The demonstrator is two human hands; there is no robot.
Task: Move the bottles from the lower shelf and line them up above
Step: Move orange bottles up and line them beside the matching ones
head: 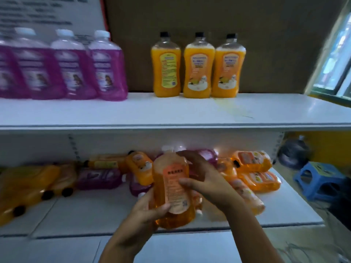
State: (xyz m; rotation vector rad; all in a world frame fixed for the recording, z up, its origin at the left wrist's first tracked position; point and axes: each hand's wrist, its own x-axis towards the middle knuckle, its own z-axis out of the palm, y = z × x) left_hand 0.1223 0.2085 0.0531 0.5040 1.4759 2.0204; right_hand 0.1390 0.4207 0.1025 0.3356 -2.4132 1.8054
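Observation:
An orange bottle [171, 186] with an orange back label is held upright in front of the lower shelf [275, 211]. My left hand [150, 209] grips its base from below and my right hand [201, 179] grips its right side, fingers curled over the shoulder. Behind it, several orange and purple bottles [252, 168] lie in a heap on the lower shelf. On the upper shelf [171, 112] three orange bottles [198, 67] with black caps stand in a row, and several purple bottles [76, 67] with white caps stand at the left.
A brown cardboard panel [266, 44] backs the upper shelf. A blue plastic stool [319, 183] and a dark round object [293, 152] sit to the right of the shelving. A window [336, 54] is at the far right.

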